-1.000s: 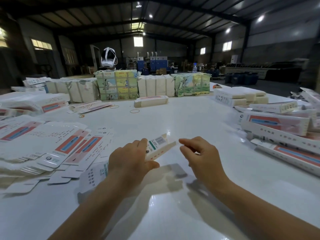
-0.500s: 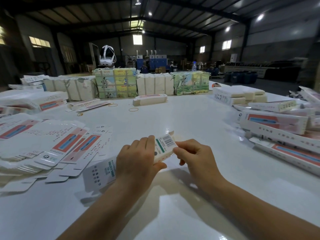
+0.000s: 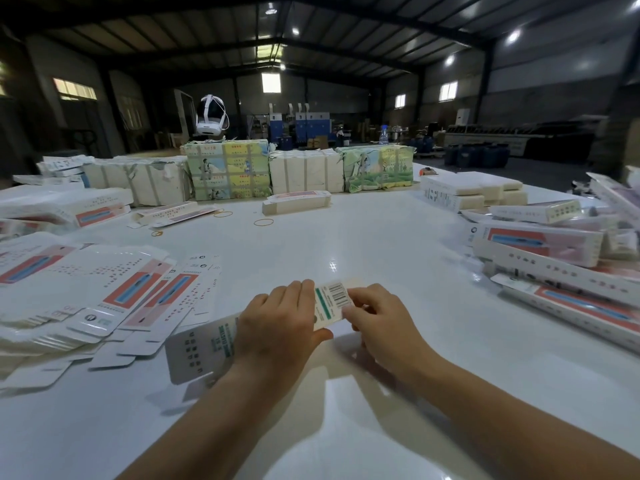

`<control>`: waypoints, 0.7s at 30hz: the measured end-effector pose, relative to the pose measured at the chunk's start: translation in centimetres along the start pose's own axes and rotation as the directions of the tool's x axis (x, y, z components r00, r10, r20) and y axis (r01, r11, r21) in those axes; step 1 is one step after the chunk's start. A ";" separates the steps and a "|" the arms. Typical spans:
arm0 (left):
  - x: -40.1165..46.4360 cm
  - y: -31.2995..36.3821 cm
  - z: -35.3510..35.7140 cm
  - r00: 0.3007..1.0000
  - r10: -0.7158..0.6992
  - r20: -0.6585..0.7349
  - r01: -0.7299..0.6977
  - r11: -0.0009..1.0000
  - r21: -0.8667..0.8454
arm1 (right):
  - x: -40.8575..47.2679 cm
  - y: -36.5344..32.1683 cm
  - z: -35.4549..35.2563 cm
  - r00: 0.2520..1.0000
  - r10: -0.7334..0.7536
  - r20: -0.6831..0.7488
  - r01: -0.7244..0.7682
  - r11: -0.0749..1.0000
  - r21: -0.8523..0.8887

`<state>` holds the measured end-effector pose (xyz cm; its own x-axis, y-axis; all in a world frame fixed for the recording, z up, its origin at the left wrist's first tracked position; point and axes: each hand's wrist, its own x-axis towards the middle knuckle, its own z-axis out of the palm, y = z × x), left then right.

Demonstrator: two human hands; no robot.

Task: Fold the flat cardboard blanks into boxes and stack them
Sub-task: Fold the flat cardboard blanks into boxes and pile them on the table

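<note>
Head view: near the worktop (image 3: 381, 237)'s front edge, left hand (image 3: 277, 327) grips the half-formed box (image 3: 330, 303) while right hand (image 3: 377, 320) pinches its barcode end. Uneven pressure could crease a panel or misalign the end flap.

One long white carton (image 3: 214, 344), barcode panel at its right end, held off the table near centre. Flat blanks (image 3: 86, 299) fanned at near left. Folded boxes (image 3: 554, 271) piled at right
</note>
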<state>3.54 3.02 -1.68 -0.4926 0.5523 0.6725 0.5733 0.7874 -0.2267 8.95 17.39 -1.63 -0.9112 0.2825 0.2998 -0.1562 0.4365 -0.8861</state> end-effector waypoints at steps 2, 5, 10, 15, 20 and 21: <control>0.1 0.1 0.0 1.000 -0.017 -0.005 0.017 1.000 -0.013 | -0.1 0.1 0.3 0.999 -0.050 -0.011 0.049 0.997 -0.065; 0.3 0.3 0.2 1.000 -0.026 -0.009 0.025 0.999 -0.031 | 0.0 0.3 0.4 0.997 -0.066 -0.042 0.062 0.994 -0.089; 0.5 0.4 0.5 0.999 -0.049 0.001 0.049 0.997 -0.056 | 0.2 0.1 -0.3 0.990 -0.012 -0.139 0.017 0.999 0.038; 0.7 0.6 0.5 0.998 -0.060 -0.017 0.059 0.997 -0.054 | 1.4 0.6 -0.7 0.962 0.167 -0.218 -0.149 0.984 0.100; 0.5 1.0 0.3 0.998 -0.061 -0.014 0.061 0.997 -0.043 | 1.8 0.4 -1.3 0.913 0.367 0.181 -0.388 0.633 0.670; 0.5 1.0 0.2 0.998 -0.061 -0.013 0.061 0.997 -0.043 | 1.6 0.5 -1.2 0.932 0.334 0.141 -0.344 0.689 0.638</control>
<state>3.74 4.17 -1.76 -0.5186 0.4994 0.6941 0.5696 0.8072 -0.1552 7.88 19.07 -1.17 -0.9551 0.2888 -0.0667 -0.0375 -0.3409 -0.9394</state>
